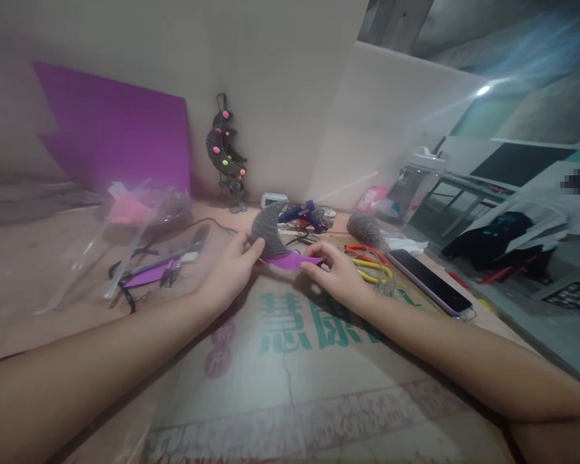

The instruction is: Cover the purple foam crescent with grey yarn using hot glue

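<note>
Between my two hands is a purple crescent [290, 260], its upper left part wrapped in grey yarn [267, 231]. My left hand [236, 265] pinches the wrapped side, thumb in front. With thumb and fingertips, my right hand [337, 270] grips the bare purple tip. Just behind the crescent lies a blue glue gun [303, 212] with a small red light on it. A grey yarn ball [365, 228] sits beyond my right hand. Against the wall hangs a finished-looking dark crescent ornament [213, 145] with coloured dots.
Printed cardboard [280, 393] lies under my forearms. Orange and yellow loop handles [376, 270] and a phone [430, 278] are at right, a clear jug [408, 187] behind. Clear sticks [134, 248] and purple scraps [147, 276] lie left. A purple sheet [125, 132] leans on the wall.
</note>
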A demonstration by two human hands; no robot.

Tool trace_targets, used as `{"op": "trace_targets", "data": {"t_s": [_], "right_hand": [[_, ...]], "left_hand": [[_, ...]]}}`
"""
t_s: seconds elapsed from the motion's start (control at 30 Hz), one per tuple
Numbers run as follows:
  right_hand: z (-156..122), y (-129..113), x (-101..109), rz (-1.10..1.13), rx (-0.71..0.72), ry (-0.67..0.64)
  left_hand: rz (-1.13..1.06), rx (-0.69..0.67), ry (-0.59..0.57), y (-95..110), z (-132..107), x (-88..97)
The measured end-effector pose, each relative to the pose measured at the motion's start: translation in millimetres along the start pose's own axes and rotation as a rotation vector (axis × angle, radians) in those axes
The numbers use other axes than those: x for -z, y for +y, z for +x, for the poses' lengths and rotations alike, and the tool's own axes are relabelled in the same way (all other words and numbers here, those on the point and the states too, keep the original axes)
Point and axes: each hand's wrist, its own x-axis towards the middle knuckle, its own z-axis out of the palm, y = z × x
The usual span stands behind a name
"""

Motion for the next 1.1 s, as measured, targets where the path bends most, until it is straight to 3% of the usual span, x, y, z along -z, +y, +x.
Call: {"op": "trace_targets", "data": {"t_s": [0.3, 0.43, 0.57, 0.67, 0.83, 1.1], "right_hand": [[-7.4, -3.8, 0.9, -0.230, 0.224, 0.082], [-9.4, -1.6, 2.7, -0.432, 0.436, 0.021], [-8.5, -3.8, 2.1, -0.597, 0.548, -0.076], [-7.7, -8.4, 1.5, -0.595, 0.586, -0.129], [-9.6, -17.0, 5.1, -0.514, 0.588, -0.220], [-13.7, -14.0, 8.1, -0.424, 0.674, -0.262]], "left_hand": [[0.291, -0.103, -0.065, -3.8, -1.3, -2.8], [0.346, -0.128, -0.092, -2.1, -6.4, -1.8], [0.260, -0.019, 0.007, 0.7, -13.0, -0.2], [0.177, 0.023, 0.062, -1.6, -12.4, 0.6], [0.111, 0.034, 0.008, -7.6, -5.6, 3.3], [0.356, 0.066, -0.027, -0.2, -1.1, 5.2]]}}
